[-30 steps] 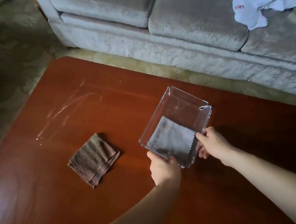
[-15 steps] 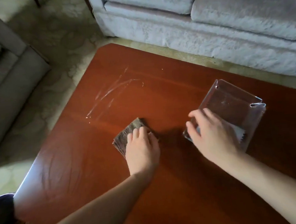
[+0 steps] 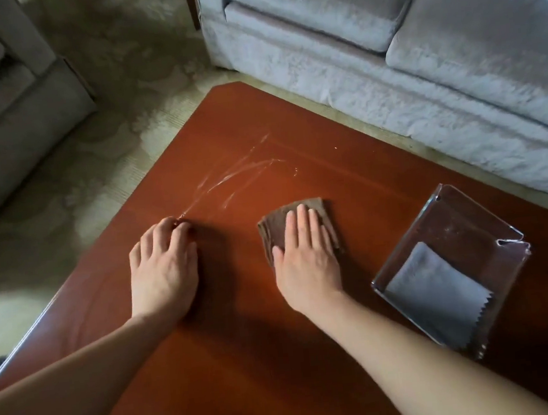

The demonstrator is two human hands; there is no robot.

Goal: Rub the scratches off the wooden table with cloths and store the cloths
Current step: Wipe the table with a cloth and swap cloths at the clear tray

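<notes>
White scratches [image 3: 236, 174] streak the red-brown wooden table [image 3: 247, 360] toward its far left corner. A folded brown cloth [image 3: 273, 229] lies just below them, and my right hand [image 3: 304, 254] presses flat on it with straight fingers. My left hand [image 3: 164, 268] rests on the bare wood to the left, its fingertips touching the near end of the scratches and holding nothing. A clear plastic tray [image 3: 461, 222] stands at the right with a folded grey cloth [image 3: 434, 292] inside its near half.
A pale grey sofa [image 3: 419, 59] runs along the table's far side, with white fabric on its right end. A grey armchair [image 3: 6, 116] stands at the left on patterned carpet [image 3: 120, 88]. The table's left edge is close to my left hand.
My left hand has left the brown cloth and moved left onto bare wood. My right hand has come away from the tray and now presses on the brown cloth.
</notes>
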